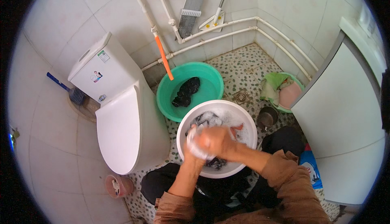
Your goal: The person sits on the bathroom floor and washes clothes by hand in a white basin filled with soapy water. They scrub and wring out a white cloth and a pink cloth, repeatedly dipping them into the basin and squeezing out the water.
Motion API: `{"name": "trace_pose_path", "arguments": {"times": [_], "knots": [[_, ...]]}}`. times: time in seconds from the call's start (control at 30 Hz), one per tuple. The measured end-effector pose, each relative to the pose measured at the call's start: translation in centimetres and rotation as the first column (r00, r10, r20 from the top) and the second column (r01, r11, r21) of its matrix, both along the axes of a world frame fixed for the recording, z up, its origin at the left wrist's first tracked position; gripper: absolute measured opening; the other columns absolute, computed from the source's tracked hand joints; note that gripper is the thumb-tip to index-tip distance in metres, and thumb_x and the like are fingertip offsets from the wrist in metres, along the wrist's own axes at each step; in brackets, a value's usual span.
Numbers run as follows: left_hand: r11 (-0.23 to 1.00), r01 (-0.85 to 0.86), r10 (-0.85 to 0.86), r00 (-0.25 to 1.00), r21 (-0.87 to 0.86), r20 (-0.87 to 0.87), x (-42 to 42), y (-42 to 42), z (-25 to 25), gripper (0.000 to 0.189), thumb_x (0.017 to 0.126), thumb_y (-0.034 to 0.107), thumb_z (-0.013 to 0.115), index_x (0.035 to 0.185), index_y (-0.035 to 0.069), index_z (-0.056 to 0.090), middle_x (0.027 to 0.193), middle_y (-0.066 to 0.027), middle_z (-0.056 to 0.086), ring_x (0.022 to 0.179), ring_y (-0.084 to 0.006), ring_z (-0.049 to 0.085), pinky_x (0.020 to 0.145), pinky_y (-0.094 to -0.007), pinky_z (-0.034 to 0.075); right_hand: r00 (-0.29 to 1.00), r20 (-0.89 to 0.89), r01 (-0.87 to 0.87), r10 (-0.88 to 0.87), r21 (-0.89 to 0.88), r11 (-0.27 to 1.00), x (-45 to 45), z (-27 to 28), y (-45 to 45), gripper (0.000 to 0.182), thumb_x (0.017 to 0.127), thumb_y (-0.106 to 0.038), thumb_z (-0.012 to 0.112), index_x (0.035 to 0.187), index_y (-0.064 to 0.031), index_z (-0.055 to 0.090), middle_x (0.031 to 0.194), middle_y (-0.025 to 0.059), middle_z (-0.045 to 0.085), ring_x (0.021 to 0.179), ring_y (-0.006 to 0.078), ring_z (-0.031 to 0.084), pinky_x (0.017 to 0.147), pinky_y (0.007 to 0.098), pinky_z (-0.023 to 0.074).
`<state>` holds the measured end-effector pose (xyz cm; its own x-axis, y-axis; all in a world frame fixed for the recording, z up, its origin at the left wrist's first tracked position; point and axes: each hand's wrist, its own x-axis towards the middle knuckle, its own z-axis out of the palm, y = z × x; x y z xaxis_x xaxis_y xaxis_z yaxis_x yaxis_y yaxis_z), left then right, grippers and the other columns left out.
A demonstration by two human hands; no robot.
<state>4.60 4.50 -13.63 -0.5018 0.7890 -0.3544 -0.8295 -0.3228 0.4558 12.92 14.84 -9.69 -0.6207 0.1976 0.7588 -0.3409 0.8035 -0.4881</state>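
My left hand (189,154) and my right hand (218,141) are close together over a white basin (250,150). Between them they grip a white, sudsy cloth (199,151), blurred by motion. Soapy water and foam (224,115) lie in the basin. Dark fabric (204,118) pokes out of the suds, and a reddish-orange piece of fabric (237,130) lies to the right of my hands. My hands hide the middle of the basin. Behind it, a green basin (210,102) holds water and a bunched black garment (186,91).
A toilet (122,135) stands left, a white cabinet (344,111) right. An orange hose (164,57) hangs over the green basin. Near the floor drain (241,97) are a dark pot (267,117) and a pale green basin (288,110). A pink bin (122,186) sits lower left.
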Motion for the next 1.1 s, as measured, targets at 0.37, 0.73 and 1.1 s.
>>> {"name": "trace_pose_path", "arguments": {"times": [0.37, 0.73, 1.1], "knots": [[0.935, -0.126, 0.057, 0.977, -0.332, -0.208, 3.4, 2.9, 5.2, 0.064, 0.103, 0.056, 0.036, 0.137, 0.002, 0.048, 0.13, -0.0118, 0.056, 0.119, -0.0259, 0.054, 0.103, -0.0395, 0.042, 0.909, 0.145, 0.411, -0.392, -0.149, 0.899, -3.0, -3.2, 4.4, 0.029, 0.089, -0.02, 0.067, 0.068, -0.0052, 0.053, 0.061, 0.0174, 0.055, 0.054, 0.0366, 0.056, 0.047, 0.0438, 0.0435], [0.988, -0.028, 0.014, 0.995, -0.151, -0.094, 2.2, 1.5, 2.6, 0.026, 0.099, 0.024, 0.048, 0.112, 0.005, 0.06, 0.1, -0.0057, 0.066, 0.091, -0.0183, 0.065, 0.08, -0.0339, 0.053, 0.982, -0.18, 0.1, -0.057, 0.241, 0.965, -0.3, -0.6, 1.7, 0.029, 0.085, -0.021, 0.069, 0.065, -0.0122, 0.05, 0.061, 0.0051, 0.054, 0.052, 0.0255, 0.057, 0.047, 0.0407, 0.0437], [0.96, -0.004, -0.037, 0.99, -0.279, -0.139, -1.0, 0.2, 4.5, 0.027, 0.097, 0.029, 0.051, 0.104, 0.005, 0.062, 0.093, -0.0087, 0.065, 0.081, -0.0221, 0.065, 0.073, -0.0353, 0.055, 0.986, -0.09, -0.092, 0.139, 0.404, 0.91, 1.8, -1.0, -2.8, 0.016, 0.072, -0.016, 0.072, 0.071, -0.0115, 0.056, 0.063, 0.0031, 0.046, 0.054, 0.021, 0.054, 0.046, 0.0353, 0.0435]]}}
